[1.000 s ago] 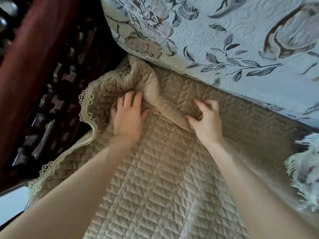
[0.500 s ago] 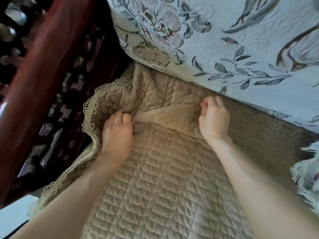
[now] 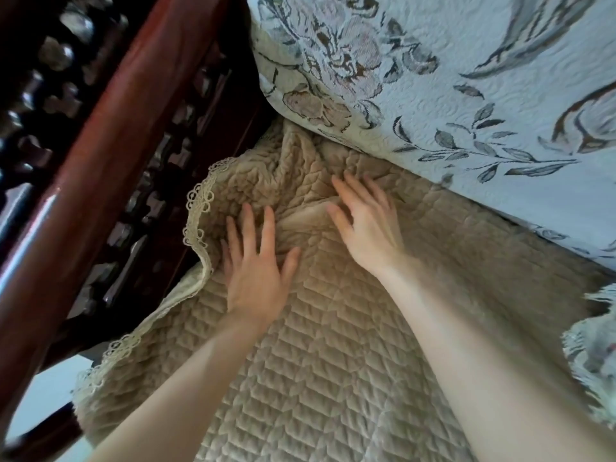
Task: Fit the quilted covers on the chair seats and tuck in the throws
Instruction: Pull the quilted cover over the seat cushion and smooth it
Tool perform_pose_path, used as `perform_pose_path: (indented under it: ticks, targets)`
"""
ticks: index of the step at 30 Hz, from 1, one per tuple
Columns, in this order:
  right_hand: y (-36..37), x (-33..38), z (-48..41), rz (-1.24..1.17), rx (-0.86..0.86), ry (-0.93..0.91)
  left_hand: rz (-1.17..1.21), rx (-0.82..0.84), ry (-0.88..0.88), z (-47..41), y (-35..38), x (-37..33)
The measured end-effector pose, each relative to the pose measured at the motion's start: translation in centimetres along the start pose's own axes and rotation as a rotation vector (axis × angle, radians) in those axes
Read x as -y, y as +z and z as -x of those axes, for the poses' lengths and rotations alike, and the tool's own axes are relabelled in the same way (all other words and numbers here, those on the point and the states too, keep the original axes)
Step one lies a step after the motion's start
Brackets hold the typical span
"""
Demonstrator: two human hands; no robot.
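The single head camera looks steeply down and forward, close above the left hand (image 3: 256, 281) and right hand (image 3: 370, 235).

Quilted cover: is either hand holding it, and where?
Nothing held: left hand and right hand lie open-fingered on the bunched corner of the quilted cover.

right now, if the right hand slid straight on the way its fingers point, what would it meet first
Probably the bunched folds of the quilted cover just ahead of the right hand, then the lower edge of the floral throw. Depth in that corner is unclear.
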State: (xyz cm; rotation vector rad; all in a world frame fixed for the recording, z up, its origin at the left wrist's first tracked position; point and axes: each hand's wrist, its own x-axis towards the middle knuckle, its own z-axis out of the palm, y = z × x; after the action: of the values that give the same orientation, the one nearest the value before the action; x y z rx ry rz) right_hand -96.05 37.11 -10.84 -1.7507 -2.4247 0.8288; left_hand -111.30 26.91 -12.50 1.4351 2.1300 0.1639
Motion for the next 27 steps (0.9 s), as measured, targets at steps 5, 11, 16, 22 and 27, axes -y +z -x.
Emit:
perform_pose_path:
  ticks: [5, 11, 16, 22, 27]
  targets:
    - [0.9, 0.3, -2.8, 0.042, 0.279, 0.083, 0.097, 0.062, 0.013, -3.6, 0.3, 1.2]
    - [1.2, 1.4, -1.6, 0.149, 0.187, -0.105, 0.209, 0.007, -0.020, -0.5, 0.0, 1.9]
    - [1.1, 3.5, -4.2, 0.219, 0.330, -0.197, 0.302, 0.065, -0.160, 0.8, 0.0, 2.9]
    - [1.3, 5.0, -6.3, 0.198, 0.342, -0.134, 0.242, 0.098, -0.193, 0.1, -0.3, 3.1]
    - [-0.2, 4.9, -5.0, 0.079, 0.075, -0.284, 0.181, 0.036, -0.124, 2.7, -0.3, 3.0]
